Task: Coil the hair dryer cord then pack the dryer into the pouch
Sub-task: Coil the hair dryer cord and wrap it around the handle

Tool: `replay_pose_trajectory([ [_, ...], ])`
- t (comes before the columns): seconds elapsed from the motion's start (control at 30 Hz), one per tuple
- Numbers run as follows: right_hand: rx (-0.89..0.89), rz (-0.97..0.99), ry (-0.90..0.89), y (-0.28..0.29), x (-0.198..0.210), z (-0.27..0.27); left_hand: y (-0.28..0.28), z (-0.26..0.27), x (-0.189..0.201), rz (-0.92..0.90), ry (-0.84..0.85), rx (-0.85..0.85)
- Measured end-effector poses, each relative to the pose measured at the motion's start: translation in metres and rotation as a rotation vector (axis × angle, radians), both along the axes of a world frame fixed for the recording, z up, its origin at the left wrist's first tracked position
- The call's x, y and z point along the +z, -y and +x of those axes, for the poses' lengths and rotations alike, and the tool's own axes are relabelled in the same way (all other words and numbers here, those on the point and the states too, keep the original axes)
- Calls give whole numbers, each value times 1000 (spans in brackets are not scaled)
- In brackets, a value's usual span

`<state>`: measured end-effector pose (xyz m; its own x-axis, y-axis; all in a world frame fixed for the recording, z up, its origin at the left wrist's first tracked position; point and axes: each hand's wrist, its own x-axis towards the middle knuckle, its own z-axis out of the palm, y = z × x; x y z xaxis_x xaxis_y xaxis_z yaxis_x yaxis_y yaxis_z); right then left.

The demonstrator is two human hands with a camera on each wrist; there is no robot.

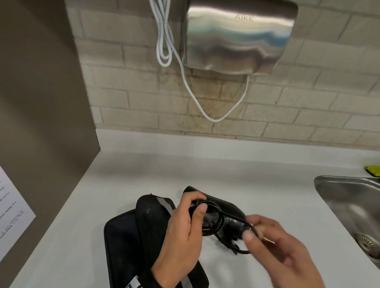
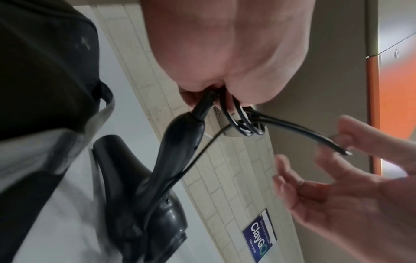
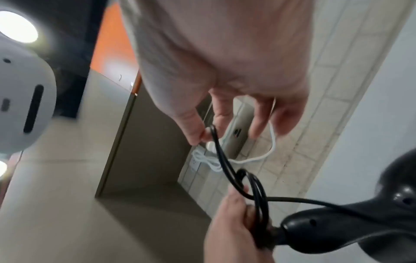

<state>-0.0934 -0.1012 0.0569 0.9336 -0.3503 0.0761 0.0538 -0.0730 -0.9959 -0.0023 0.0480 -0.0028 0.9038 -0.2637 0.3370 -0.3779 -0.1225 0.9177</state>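
Note:
The black hair dryer (image 1: 212, 203) hangs just above the white counter (image 1: 252, 166), with its handle (image 2: 180, 142) up toward my left hand (image 1: 197, 204). That hand grips several loops of the black cord (image 1: 213, 220) where it leaves the handle. My right hand (image 1: 254, 231) pinches a free stretch of cord (image 3: 216, 142) between thumb and forefinger, a little right of the loops (image 3: 256, 195). The black pouch (image 1: 128, 241) with a grey stripe lies flat on the counter under my left wrist.
A steel sink (image 1: 343, 192) is sunk into the counter at right, with a yellow sponge (image 1: 379, 171) behind it. A metal hand dryer (image 1: 237, 29) and its white cable (image 1: 190, 94) hang on the brick wall. A brown panel (image 1: 38, 108) closes the left side.

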Motion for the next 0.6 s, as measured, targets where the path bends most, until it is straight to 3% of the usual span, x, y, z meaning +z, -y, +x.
replay_pose_trajectory([
  [0.17,236,481,-49,26,12,-13,2,-1,-7,89,39,-25],
  [0.23,458,764,9,35,8,-13,3,-3,-9,114,66,-27],
  [0.27,474,868,5,34,10,-10,3,-4,-10,123,75,-29],
  [0.33,408,871,20,34,12,-21,4,-5,-11,142,84,-26],
  [0.47,462,909,194,37,8,-18,4,-3,-10,129,51,1],
  [0.6,443,881,127,37,9,-25,-2,1,-11,109,46,29],
])
